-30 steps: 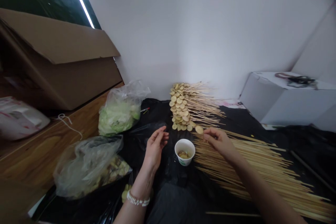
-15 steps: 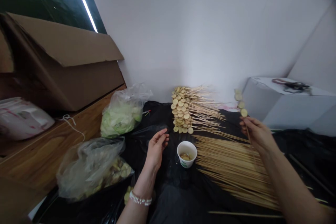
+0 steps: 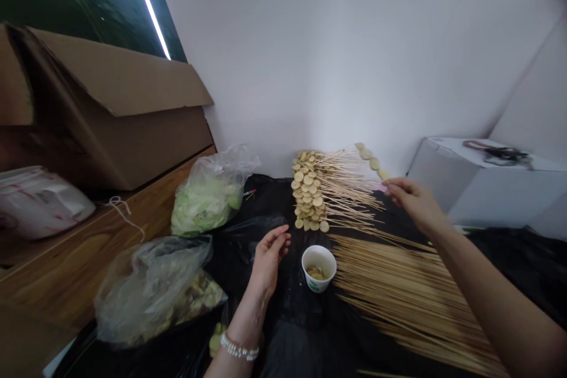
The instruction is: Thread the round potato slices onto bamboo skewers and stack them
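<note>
My right hand (image 3: pixel 410 198) pinches a skewer of potato slices (image 3: pixel 374 163), raised in front of the wall. The slices run up and to the left from my fingers, and the rest of the stick is hidden. To its left lies a pile of finished potato skewers (image 3: pixel 309 192), sliced ends left and bare sticks pointing right. My left hand (image 3: pixel 270 257) hovers over the black plastic sheet (image 3: pixel 292 331), fingers loosely stretched and holding nothing. Just right of it stands a white paper cup (image 3: pixel 319 269) with a few slices inside. Bare bamboo skewers (image 3: pixel 407 289) lie under my right forearm.
At the left are a clear bag of pale green vegetable pieces (image 3: pixel 204 201) and a clear bag of slices (image 3: pixel 155 289). A large cardboard box (image 3: pixel 119 106) rises behind them. On the right stands a white box (image 3: pixel 491 177) with a dark cable (image 3: pixel 500 150) on top.
My right hand has moved left and slightly up with the potato skewer, which now tilts further left, toward the pile. My left hand stays about where it was.
</note>
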Motion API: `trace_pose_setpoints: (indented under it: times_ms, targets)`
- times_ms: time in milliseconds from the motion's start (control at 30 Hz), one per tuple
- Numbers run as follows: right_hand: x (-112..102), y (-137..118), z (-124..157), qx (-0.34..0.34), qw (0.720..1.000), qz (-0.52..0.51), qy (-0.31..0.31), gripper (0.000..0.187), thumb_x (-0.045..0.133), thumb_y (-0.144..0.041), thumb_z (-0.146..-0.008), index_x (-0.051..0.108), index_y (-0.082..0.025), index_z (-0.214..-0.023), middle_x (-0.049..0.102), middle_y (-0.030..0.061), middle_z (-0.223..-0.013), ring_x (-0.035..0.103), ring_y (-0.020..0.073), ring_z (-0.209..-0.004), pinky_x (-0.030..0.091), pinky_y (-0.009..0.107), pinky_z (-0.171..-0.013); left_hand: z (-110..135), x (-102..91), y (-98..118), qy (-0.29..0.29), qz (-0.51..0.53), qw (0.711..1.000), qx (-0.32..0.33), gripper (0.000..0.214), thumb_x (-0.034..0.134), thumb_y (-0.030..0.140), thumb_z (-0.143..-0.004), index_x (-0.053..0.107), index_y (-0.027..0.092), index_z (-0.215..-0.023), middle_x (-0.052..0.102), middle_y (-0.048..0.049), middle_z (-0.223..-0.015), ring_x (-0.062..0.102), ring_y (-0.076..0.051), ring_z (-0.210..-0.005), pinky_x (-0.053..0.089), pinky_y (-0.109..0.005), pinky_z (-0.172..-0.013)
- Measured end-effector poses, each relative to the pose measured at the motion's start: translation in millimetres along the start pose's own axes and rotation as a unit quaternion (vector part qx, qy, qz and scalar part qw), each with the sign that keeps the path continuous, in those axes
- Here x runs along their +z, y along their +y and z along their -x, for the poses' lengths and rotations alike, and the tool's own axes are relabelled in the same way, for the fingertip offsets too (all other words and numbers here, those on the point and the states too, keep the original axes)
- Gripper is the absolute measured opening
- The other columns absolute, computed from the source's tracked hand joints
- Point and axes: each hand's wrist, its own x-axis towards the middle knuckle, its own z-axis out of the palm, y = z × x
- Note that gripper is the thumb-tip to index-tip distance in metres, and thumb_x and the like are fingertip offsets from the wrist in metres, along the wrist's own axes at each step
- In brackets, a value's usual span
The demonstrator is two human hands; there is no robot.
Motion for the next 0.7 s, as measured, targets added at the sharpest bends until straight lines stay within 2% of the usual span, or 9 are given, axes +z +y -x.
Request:
trace_pose_setpoints:
  times_ms: [67,133,233,367,500,700]
  targets:
    - [32,-10,-13,-0.073,0.991,0.1,-0.044,0.024,0.06,-0.039,-0.077,0.07,-0.019,-0.085,0.068,0.0027,-0.068,0.058,0.0149,-0.06,0.045,0.026,-0.056,0,0.2,-1,0.0,-0.005,1.0,-0.006,0.039,0.078,0.034,-0.064,0.072,0.017,-0.099,0.067,-0.0053,-0.088,0.057,-0.009,-0.073,0.041,-0.017,-0.062]
    - [62,-18,-28,-0.161,0.963,0.212,-0.047,0.024,0.049,-0.03,-0.083,0.07,-0.019,-0.088,0.07,0.0036,-0.075,0.061,0.017,-0.068,0.047,0.028,-0.065,-1,0.3,-3,0.0,-0.007,1.0,-0.01,0.038,0.078,0.035,-0.064,0.072,0.018,-0.098,0.067,-0.005,-0.088,0.057,-0.009,-0.072,0.041,-0.017,-0.062]
    - [103,-22,-48,-0.185,0.948,0.255,-0.047,0.025,0.048,-0.023,-0.082,0.071,-0.017,-0.088,0.072,0.0063,-0.087,0.063,0.0201,-0.082,0.046,0.031,-0.078,-1,-0.4,-5,-0.003,-0.006,1.0,-0.013,0.037,0.077,0.036,-0.065,0.072,0.018,-0.097,0.067,-0.005,-0.088,0.057,-0.009,-0.072,0.041,-0.018,-0.063]
    - [144,-12,-64,-0.198,0.926,0.314,-0.07,0.029,0.044,-0.017,-0.083,0.072,-0.017,-0.091,0.071,0.0076,-0.093,0.061,0.0214,-0.088,0.043,0.031,-0.082,-1,-1.5,-6,-0.005,-0.004,1.0,-0.018,0.036,0.076,0.036,-0.066,0.072,0.018,-0.097,0.067,-0.0053,-0.088,0.057,-0.009,-0.073,0.041,-0.018,-0.063]
    - [167,-3,-69,-0.198,0.901,0.373,-0.102,0.032,0.041,-0.014,-0.085,0.071,-0.014,-0.095,0.07,0.0105,-0.095,0.06,0.0213,-0.089,0.042,0.03,-0.082,0,-1.1,-6,-0.004,-0.011,1.0,-0.026,0.034,0.075,0.036,-0.068,0.072,0.018,-0.097,0.067,-0.0055,-0.089,0.057,-0.009,-0.074,0.041,-0.018,-0.064]
    - [173,4,-67,-0.203,0.857,0.455,-0.131,0.032,0.039,-0.016,-0.089,0.07,-0.012,-0.096,0.067,0.015,-0.098,0.059,0.0225,-0.089,0.04,0.032,-0.081,1,-0.6,-3,-0.006,-0.009,1.0,-0.028,0.035,0.077,0.037,-0.066,0.073,0.018,-0.095,0.067,-0.0061,-0.088,0.057,-0.01,-0.074,0.041,-0.019,-0.064]
